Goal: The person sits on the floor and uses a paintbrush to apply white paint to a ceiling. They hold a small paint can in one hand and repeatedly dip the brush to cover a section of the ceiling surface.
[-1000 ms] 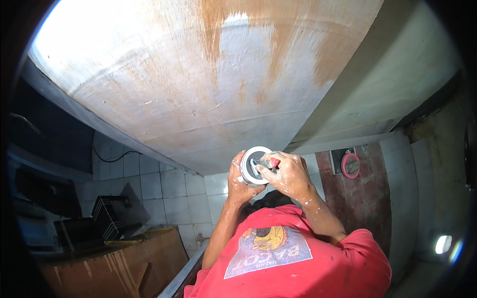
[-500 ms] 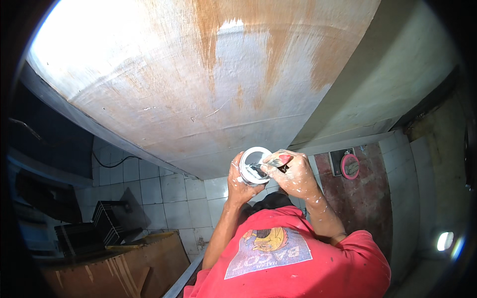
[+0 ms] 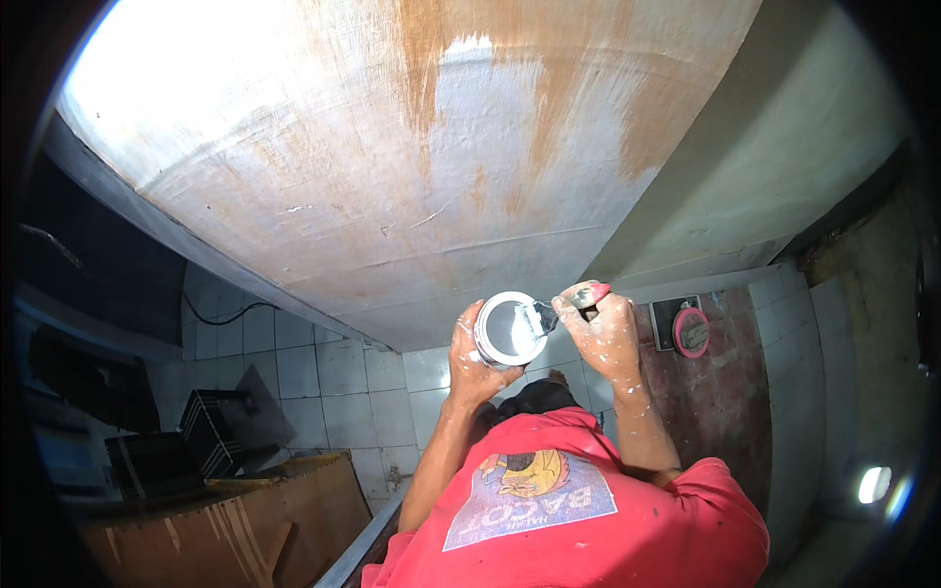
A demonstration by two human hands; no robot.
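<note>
Before a patchy wall (image 3: pixel 480 127), the left grip (image 3: pixel 469 355) clasps a tub (image 3: pixel 508 296) while the right grip (image 3: pixel 600 321) pinches a brush (image 3: pixel 546 317), white bristles (image 3: pixel 532 319) over the tub; an overloaded brush or tilted tub could drip paint (image 3: pixel 523 341) on the tiles (image 3: pixel 346 364).

At twelve o'clock, the wall (image 3: pixel 480 206) looked matt, roughened by dry brush streaks. The central tub (image 3: pixel 484 345) had a smooth, plastic-looking rim around glossy wet paint (image 3: pixel 526 333). The shirt (image 3: pixel 647 500) at five was matt cloth, the tiles (image 3: pixel 343 397) at eight smooth, the cabinet (image 3: pixel 225 524) at half past seven streaked wood.
</note>
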